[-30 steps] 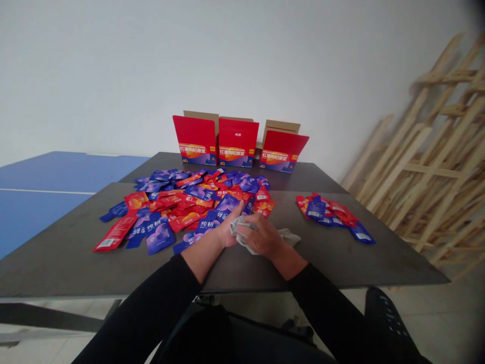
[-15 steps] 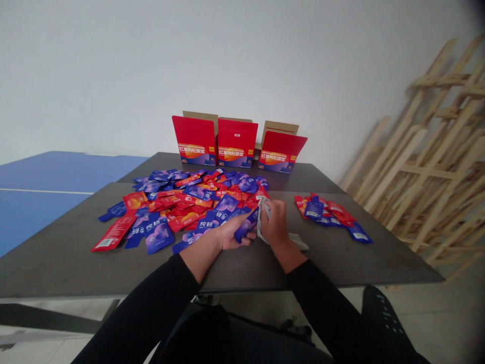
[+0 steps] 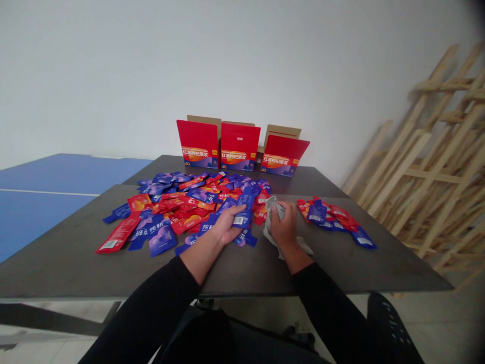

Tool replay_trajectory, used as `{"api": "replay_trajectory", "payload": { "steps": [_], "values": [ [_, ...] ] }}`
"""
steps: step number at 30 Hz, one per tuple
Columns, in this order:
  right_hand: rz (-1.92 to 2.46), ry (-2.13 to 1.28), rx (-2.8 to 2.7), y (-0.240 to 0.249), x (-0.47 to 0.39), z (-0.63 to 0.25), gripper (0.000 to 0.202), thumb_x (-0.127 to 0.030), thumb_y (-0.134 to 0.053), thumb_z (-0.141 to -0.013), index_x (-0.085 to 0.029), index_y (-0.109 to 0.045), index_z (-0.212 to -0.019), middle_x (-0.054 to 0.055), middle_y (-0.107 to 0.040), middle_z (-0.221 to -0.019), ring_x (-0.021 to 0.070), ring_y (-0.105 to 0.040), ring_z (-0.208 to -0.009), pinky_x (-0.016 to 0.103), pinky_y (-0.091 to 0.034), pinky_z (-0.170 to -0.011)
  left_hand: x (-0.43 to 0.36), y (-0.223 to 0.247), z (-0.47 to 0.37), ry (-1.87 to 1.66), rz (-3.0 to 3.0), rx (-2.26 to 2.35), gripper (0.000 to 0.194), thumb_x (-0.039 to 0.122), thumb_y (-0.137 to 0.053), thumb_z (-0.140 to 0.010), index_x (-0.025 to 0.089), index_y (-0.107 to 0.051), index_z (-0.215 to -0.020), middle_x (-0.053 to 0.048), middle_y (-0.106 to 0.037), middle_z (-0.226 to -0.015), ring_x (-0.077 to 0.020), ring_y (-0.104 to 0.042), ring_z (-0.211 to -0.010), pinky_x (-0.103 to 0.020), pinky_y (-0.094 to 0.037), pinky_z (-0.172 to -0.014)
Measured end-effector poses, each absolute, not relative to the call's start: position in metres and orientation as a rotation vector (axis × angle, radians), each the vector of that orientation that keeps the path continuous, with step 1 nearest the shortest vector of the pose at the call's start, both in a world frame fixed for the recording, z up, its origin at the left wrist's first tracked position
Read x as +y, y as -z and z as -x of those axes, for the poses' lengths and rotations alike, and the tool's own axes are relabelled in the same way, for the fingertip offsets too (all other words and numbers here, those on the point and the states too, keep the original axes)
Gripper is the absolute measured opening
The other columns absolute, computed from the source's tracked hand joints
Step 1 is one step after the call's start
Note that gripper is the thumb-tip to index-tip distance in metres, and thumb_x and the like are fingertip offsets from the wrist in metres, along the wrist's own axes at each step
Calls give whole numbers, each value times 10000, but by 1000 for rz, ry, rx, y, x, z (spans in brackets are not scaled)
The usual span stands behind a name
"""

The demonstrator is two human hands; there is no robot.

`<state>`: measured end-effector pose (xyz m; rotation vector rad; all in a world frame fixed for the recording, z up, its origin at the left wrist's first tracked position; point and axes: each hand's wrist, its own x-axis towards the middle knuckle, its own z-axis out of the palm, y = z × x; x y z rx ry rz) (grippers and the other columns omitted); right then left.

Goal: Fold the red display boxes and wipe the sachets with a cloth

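My left hand (image 3: 227,226) holds a blue sachet (image 3: 243,210) upright between thumb and fingers, its white label toward me. Just right of it, my right hand (image 3: 284,222) is closed on a grey cloth (image 3: 270,217), part of which hangs down to the table beneath the wrist. Beyond and left of my left hand spreads a large loose pile of red and blue sachets (image 3: 185,205). A smaller group of red and blue sachets (image 3: 333,215) lies to the right of my right hand.
Three open red boxes (image 3: 238,146) with raised flaps stand at the back of the dark table (image 3: 242,278). A blue table (image 3: 56,202) adjoins on the left. Wooden frames (image 3: 428,172) lean at the right, beyond the table's edge.
My hands have moved apart. The sachet in my left hand is now raised upright and clear of the cloth, while my right hand has shifted slightly right with the cloth.
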<state>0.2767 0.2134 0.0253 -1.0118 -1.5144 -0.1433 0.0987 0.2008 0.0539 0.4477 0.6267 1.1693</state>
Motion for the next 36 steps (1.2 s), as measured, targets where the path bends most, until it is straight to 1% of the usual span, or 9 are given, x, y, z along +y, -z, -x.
{"api": "replay_trajectory", "payload": {
  "steps": [4, 7, 9, 11, 16, 20, 27, 32, 36],
  "values": [
    [779, 173, -1748, -26, 202, -272, 156, -250, -546, -892, -212, -569, -1041, 76, -549, -982, 216, -557, -953, 413, -499, -852, 202, -52, -101, -1277, -457, 655, 171, 22, -596, -768, 160, -574, -867, 2, -649, -699, -127, -631, -573, -259, -530, -629],
    [601, 151, -2011, -23, 195, -264, 182, -222, -562, -877, -218, -593, -1057, 79, -557, -1003, 206, -561, -958, 384, -517, -834, 199, -50, -104, -1190, -456, 654, 75, 219, -611, -855, 175, -560, -823, 8, -629, -646, -130, -606, -518, -252, -506, -566],
    [518, 145, -2186, -20, 193, -258, 172, -217, -565, -868, -225, -619, -1031, 74, -568, -999, 199, -562, -940, 367, -523, -816, 196, -49, -105, -1054, -458, 626, 238, 389, -563, -900, 168, -575, -812, -15, -629, -630, -136, -589, -487, -253, -488, -527],
    [495, 171, -2295, -18, 192, -255, 154, -213, -567, -860, -230, -640, -995, 67, -575, -985, 195, -560, -918, 359, -521, -804, 193, -47, -106, -964, -476, 598, 314, 452, -538, -907, 158, -597, -817, -32, -633, -627, -143, -592, -486, -257, -487, -527],
    [647, 221, -2208, -15, 198, -259, 175, -192, -535, -877, -217, -639, -1016, 83, -562, -998, 203, -541, -920, 367, -522, -809, 191, -41, -111, -886, -551, 618, 354, 454, -524, -916, 137, -620, -791, -55, -646, -635, -175, -640, -563, -276, -510, -590],
    [721, 248, -2065, -14, 205, -265, 163, -203, -523, -889, -204, -615, -1024, 92, -548, -990, 216, -533, -938, 390, -514, -826, 186, -42, -112, -815, -620, 617, 437, 529, -489, -917, 125, -657, -896, -85, -682, -723, -183, -662, -629, -287, -526, -637],
    [915, 192, -1824, -16, 208, -267, 149, -226, -504, -899, -204, -578, -1026, 81, -530, -985, 215, -533, -933, 410, -495, -855, 183, -44, -108, -781, -772, 701, 469, 588, -535, -869, 159, -648, -1022, -98, -695, -859, -178, -663, -679, -295, -547, -591],
    [1072, 191, -1635, -17, 219, -279, 124, -236, -484, -908, -193, -568, -987, 86, -528, -966, 227, -529, -937, 421, -490, -855, 186, -44, -102, -703, -766, 659, 448, 543, -547, -881, 175, -620, -1126, -118, -696, -976, -219, -694, -764, -257, -514, -530],
    [1077, 217, -1518, -21, 221, -286, 120, -261, -495, -909, -188, -565, -973, 84, -538, -950, 232, -531, -932, 435, -490, -845, 188, -50, -97, -709, -596, 538, 434, 510, -510, -908, 153, -619, -1130, -125, -693, -980, -199, -673, -705, -262, -489, -510]
  ]
}}
